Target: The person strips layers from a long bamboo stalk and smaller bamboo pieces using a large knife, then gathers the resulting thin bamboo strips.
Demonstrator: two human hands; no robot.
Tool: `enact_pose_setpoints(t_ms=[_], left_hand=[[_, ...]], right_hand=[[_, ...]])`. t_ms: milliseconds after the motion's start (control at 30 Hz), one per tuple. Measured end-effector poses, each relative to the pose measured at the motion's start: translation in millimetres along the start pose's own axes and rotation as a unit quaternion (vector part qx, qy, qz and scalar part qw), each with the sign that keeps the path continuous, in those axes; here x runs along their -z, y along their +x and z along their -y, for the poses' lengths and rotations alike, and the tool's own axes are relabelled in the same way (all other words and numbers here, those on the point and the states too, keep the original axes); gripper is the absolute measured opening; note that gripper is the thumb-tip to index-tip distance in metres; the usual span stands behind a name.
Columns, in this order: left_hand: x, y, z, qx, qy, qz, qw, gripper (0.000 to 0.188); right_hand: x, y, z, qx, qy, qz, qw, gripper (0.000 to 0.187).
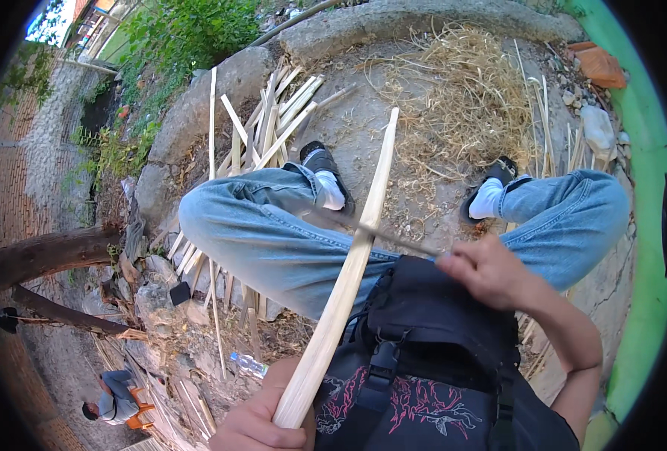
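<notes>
My left hand (262,427) is closed round the lower end of a long, pale wooden strip (335,304). The strip slants up and away between my legs, narrowing to a tip at its far end. In my right hand (491,272), beside my right thigh, the fingers are wrapped round the handle of a long-bladed knife (405,242). Its thin dark blade lies across the strip at about mid-length and is blurred toward its left end. The handle is mostly hidden inside my fist.
A heap of split wooden strips (273,124) lies beyond my left foot. Dry shavings (461,98) are piled between my feet and the stone edging (423,22). A green wall (641,225) bounds the right. At the lower left, another person (115,398) sits on an orange chair (141,412).
</notes>
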State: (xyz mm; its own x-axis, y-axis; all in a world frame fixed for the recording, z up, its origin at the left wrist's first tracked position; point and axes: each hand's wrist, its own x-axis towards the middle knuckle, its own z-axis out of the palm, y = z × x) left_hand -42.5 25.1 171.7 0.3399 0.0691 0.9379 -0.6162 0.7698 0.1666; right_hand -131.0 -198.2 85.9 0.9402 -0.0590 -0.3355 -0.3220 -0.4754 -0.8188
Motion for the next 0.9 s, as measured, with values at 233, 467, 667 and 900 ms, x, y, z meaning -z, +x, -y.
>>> enact_pose_setpoints(t_ms=[233,467,667,900], left_hand=[[0.2,-2.0,-3.1,0.003,0.024,-0.016,1.000,0.040],[-1.8,-3.0,1.0,-0.010,-0.001,-0.012,1.000,0.041],[-2.1,-2.0,6.5,-0.035,-0.005,-0.037,0.999,0.041],[-0.7,-1.5,4.1,-0.014,0.011,-0.034,0.999,0.041]], right_hand=[[1.4,4.6,0.7,0.021,0.036,0.061,0.997,0.046],[0.9,5.1,-6.1,0.031,-0.015,0.045,0.998,0.053],[3.5,10.5,6.7,0.047,-0.050,0.076,0.995,0.055],[2.4,27.1,-12.8,0.058,-0.043,0.073,0.995,0.057]])
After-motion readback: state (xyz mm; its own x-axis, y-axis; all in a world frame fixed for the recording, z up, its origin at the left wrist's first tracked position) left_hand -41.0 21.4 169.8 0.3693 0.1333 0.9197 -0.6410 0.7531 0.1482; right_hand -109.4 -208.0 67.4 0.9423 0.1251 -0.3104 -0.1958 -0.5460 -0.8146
